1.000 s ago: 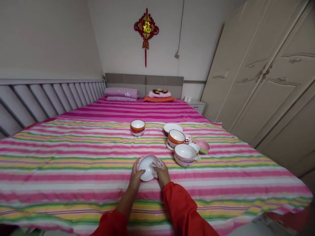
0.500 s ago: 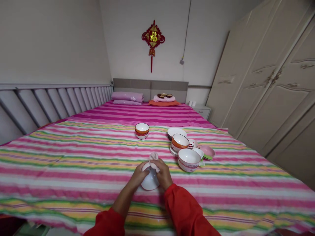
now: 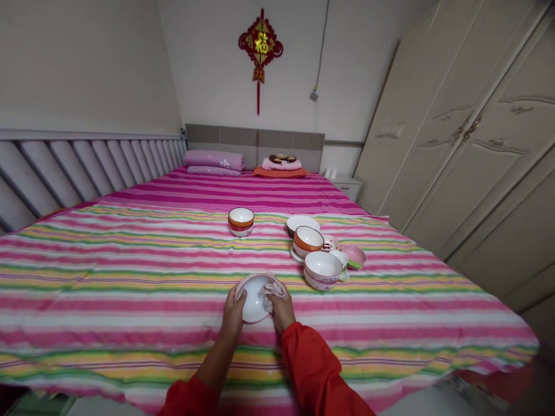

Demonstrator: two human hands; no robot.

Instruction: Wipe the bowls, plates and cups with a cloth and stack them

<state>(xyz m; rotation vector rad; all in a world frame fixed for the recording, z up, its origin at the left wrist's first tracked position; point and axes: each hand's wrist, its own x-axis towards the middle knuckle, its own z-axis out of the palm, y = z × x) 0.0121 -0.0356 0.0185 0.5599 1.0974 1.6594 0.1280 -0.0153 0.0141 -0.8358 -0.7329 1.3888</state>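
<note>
Striped sheet [image 3: 130,315] spread on the bed [image 3: 208,193], a white bowl [image 3: 252,307] over its near middle, left rim gripped by the person's left hand [image 3: 233,312], thumb inside, right hand [image 3: 283,308] clutching a crumpled pale cloth [image 3: 274,289] at the bowl's right inner side.

I am seeing only parts of the bowl and hands at lower centre.
The left hand's [image 3: 233,309] fingers are hiding behind the bowl [image 3: 251,301]; the cloth [image 3: 274,289] is covering the right hand's [image 3: 282,307] fingertips and some bowl interior. The bottom edge is cropping both red sleeves [image 3: 318,367]; the right edge is cutting the wardrobe [image 3: 468,179].
</note>
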